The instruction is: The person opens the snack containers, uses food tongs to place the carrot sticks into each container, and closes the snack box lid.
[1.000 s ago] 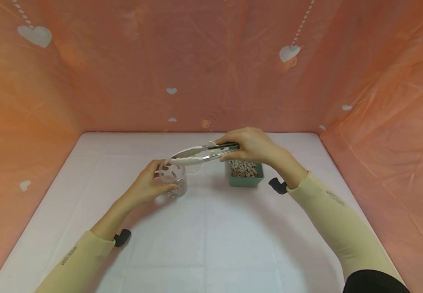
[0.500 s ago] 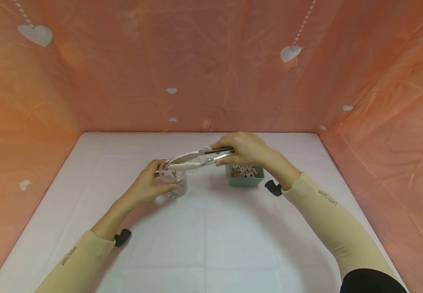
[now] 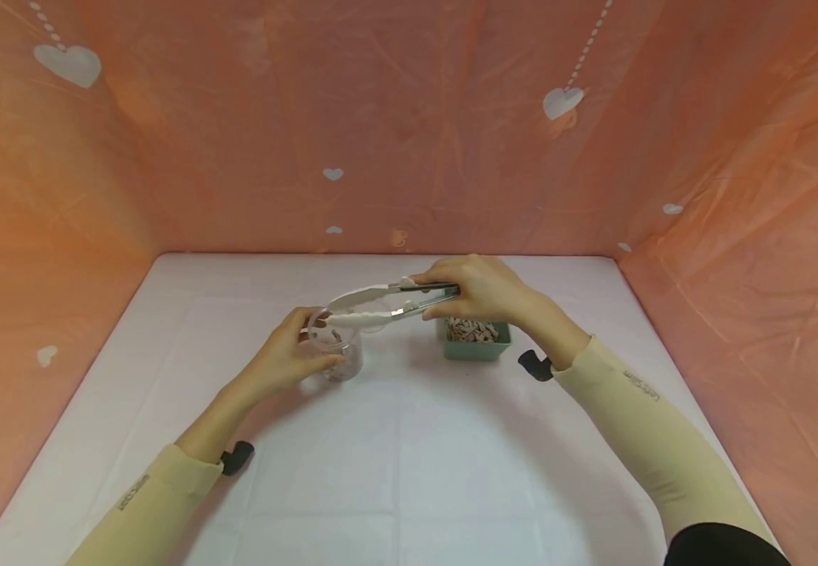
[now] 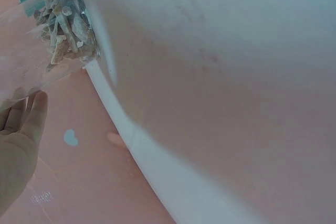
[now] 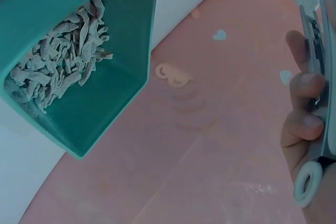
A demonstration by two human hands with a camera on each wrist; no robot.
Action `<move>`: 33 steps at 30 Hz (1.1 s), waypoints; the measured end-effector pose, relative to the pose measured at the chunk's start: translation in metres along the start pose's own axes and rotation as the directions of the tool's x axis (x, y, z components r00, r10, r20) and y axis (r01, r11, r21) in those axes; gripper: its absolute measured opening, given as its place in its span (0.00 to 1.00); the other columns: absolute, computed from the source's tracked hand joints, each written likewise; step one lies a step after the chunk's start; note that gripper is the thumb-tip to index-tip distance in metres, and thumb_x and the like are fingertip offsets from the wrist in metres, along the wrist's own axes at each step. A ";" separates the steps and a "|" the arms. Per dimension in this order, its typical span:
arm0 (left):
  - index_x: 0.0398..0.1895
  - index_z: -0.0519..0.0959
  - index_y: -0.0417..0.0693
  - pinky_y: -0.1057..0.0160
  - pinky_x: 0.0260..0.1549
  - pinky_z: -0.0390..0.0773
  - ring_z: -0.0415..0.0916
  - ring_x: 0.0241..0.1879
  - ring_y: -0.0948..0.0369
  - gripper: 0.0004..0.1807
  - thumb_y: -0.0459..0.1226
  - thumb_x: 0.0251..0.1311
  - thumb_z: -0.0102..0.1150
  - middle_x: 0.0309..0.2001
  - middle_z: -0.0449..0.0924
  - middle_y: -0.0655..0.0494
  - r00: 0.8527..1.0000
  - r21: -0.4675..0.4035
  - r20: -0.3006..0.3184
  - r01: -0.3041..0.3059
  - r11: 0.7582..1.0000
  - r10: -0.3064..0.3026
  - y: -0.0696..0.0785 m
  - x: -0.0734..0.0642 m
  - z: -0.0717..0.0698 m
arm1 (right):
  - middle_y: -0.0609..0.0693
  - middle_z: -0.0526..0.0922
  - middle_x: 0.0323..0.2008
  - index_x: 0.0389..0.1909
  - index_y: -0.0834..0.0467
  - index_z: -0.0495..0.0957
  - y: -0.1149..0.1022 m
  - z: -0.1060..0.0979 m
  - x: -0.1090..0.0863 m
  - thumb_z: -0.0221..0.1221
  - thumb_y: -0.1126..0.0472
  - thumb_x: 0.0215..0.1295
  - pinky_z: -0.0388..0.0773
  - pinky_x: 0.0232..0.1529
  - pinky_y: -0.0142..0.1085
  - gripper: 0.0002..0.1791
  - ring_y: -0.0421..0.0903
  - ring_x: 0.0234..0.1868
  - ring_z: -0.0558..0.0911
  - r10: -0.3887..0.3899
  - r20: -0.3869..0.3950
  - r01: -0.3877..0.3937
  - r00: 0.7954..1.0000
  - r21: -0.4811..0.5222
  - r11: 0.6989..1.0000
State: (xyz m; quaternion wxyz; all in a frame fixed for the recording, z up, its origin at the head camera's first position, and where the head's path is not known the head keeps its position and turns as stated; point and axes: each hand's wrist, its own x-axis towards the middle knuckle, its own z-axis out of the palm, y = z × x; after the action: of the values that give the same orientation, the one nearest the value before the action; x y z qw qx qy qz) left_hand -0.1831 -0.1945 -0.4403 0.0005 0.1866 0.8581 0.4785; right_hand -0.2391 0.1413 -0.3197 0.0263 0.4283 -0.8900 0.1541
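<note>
In the head view my left hand (image 3: 283, 360) grips a clear jar (image 3: 351, 365) by its side, thumb in front. Greyish dried pieces (image 4: 65, 24) lie at the bottom of the jar, seen in the left wrist view. My right hand (image 3: 483, 289) holds metal tongs (image 3: 362, 320) with pale tips, its fingers curled round the handles. The tips are spread apart at the jar's mouth, and I see nothing between them. Behind and below the right hand stands a green box (image 3: 476, 354) with many dried strips (image 5: 65, 51) in it.
A white cloth (image 3: 395, 456) covers the table. Orange curtains (image 3: 409, 141) with heart prints rise at the back and both sides. Part of a clear, rounded rim (image 3: 375, 327) shows behind the tongs, right of the jar.
Half a second ago the tong tips were close together inside the jar's mouth; now they are spread apart. My right hand dipped left and has since shifted slightly right. The left hand stayed still.
</note>
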 end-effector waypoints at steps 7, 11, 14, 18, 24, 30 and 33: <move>0.68 0.66 0.33 0.40 0.67 0.73 0.72 0.64 0.42 0.41 0.33 0.54 0.80 0.64 0.73 0.35 1.000 0.006 -0.001 0.001 1.000 -0.001 0.000 0.000 0.001 | 0.49 0.88 0.50 0.59 0.55 0.85 0.010 -0.009 -0.020 0.77 0.51 0.57 0.79 0.35 0.40 0.29 0.44 0.35 0.83 0.016 -0.138 -0.009 0.990 0.051 0.999; 0.68 0.66 0.31 0.40 0.67 0.73 0.71 0.64 0.42 0.41 0.33 0.55 0.79 0.65 0.73 0.35 1.000 0.004 -0.001 -0.001 1.000 0.001 0.000 0.000 0.001 | 0.50 0.88 0.53 0.60 0.55 0.84 0.021 -0.017 -0.038 0.78 0.52 0.57 0.78 0.33 0.40 0.30 0.43 0.32 0.81 0.060 -0.190 -0.053 0.980 0.042 0.998; 0.68 0.66 0.31 0.40 0.67 0.72 0.71 0.64 0.42 0.41 0.33 0.55 0.79 0.65 0.73 0.35 1.000 0.004 0.000 -0.002 1.000 0.002 0.000 0.000 0.001 | 0.50 0.88 0.53 0.61 0.54 0.84 0.031 -0.021 -0.051 0.77 0.52 0.57 0.77 0.33 0.41 0.31 0.43 0.31 0.80 0.110 -0.198 -0.107 0.974 0.027 0.994; 0.68 0.66 0.32 0.40 0.67 0.72 0.71 0.64 0.42 0.41 0.34 0.55 0.79 0.65 0.73 0.35 1.000 0.009 -0.001 0.001 1.000 -0.001 0.000 0.000 0.001 | 0.52 0.88 0.53 0.62 0.54 0.83 0.041 -0.026 -0.068 0.76 0.52 0.59 0.78 0.35 0.43 0.30 0.46 0.33 0.82 0.170 -0.185 -0.174 0.968 -0.006 0.985; 0.68 0.66 0.33 0.41 0.67 0.72 0.71 0.65 0.43 0.41 0.34 0.55 0.79 0.65 0.73 0.35 1.000 0.004 0.000 -0.003 1.000 0.003 -0.002 0.000 0.001 | 0.56 0.88 0.52 0.60 0.58 0.84 0.056 -0.029 -0.090 0.76 0.51 0.59 0.83 0.40 0.49 0.29 0.53 0.43 0.86 0.212 -0.141 -0.230 0.967 -0.127 0.965; 0.68 0.67 0.33 0.41 0.67 0.72 0.71 0.65 0.42 0.40 0.34 0.55 0.79 0.65 0.73 0.36 1.000 0.001 -0.005 -0.005 1.000 0.005 -0.002 -0.001 0.000 | 0.55 0.90 0.46 0.55 0.59 0.87 0.071 -0.027 -0.103 0.78 0.51 0.55 0.83 0.36 0.48 0.28 0.52 0.38 0.87 0.180 -0.116 -0.205 0.977 -0.251 0.946; 0.68 0.67 0.33 0.41 0.67 0.72 0.71 0.65 0.42 0.41 0.34 0.55 0.79 0.65 0.73 0.36 1.000 0.001 -0.003 -0.010 1.000 0.010 -0.002 0.000 0.000 | 0.55 0.90 0.44 0.54 0.59 0.88 0.076 -0.026 -0.108 0.79 0.50 0.52 0.83 0.34 0.48 0.28 0.52 0.36 0.86 0.183 -0.100 -0.204 0.978 -0.280 0.938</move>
State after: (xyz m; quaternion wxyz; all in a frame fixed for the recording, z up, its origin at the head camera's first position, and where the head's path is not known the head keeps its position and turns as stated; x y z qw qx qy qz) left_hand -0.1838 -0.1955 -0.4420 -0.0029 0.1901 0.8573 0.4785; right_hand -0.2322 0.2749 -0.3338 0.1053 0.3246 -0.9391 0.0397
